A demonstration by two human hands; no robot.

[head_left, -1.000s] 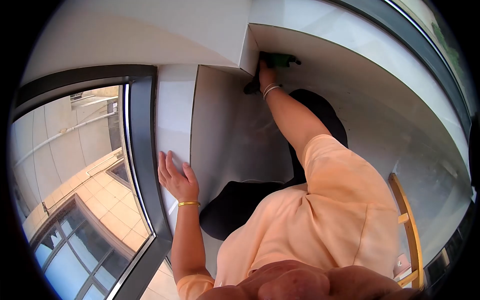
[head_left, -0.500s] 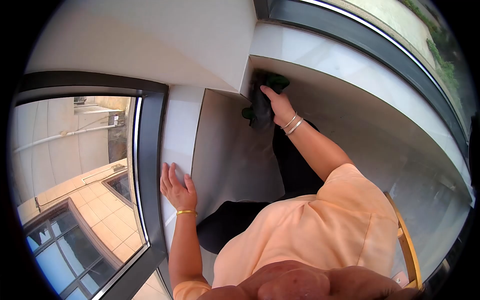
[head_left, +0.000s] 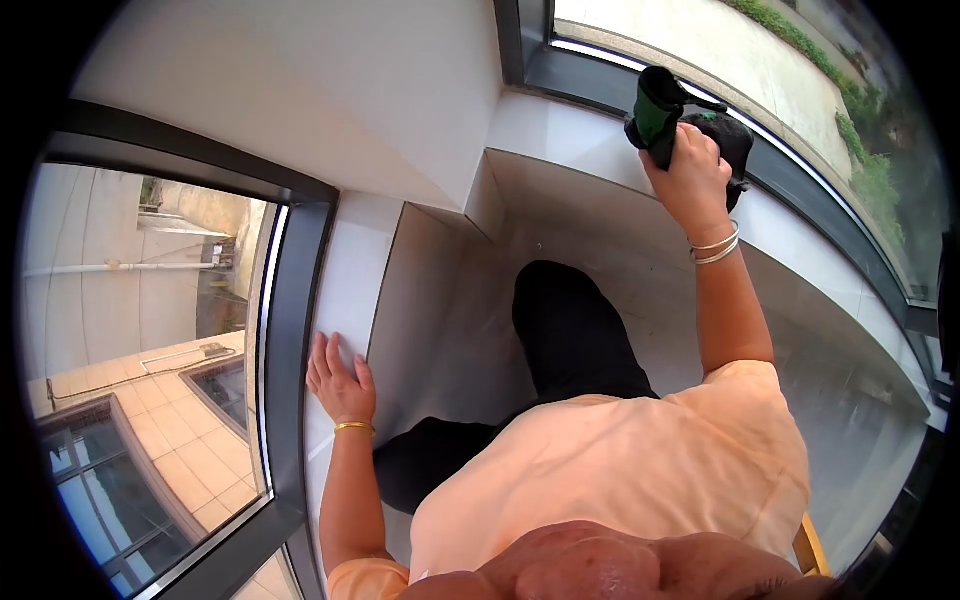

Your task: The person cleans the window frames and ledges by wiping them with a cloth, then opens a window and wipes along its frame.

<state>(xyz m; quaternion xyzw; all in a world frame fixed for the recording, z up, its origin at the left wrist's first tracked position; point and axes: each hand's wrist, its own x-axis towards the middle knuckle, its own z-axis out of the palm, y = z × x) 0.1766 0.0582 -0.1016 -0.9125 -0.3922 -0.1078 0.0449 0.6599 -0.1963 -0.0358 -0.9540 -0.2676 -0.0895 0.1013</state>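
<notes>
Left of the right grip (head_left: 692, 180) the white ledge (head_left: 555, 132) leaves room until the jutting wall (head_left: 440, 140); just beyond the grip, the dark window frame (head_left: 590, 78) bars the way.

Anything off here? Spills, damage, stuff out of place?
No obvious spill or damage. One small oddity: a tiny pale speck on the plain grey surface beyond the raised knee, too small to identify. The dark cloth is just bunched in the right hand.

A peach shirt (head_left: 610, 470) is worn with black trousers (head_left: 578, 335), gold bracelet (head_left: 354, 426), silver bangles (head_left: 716, 245).
</notes>
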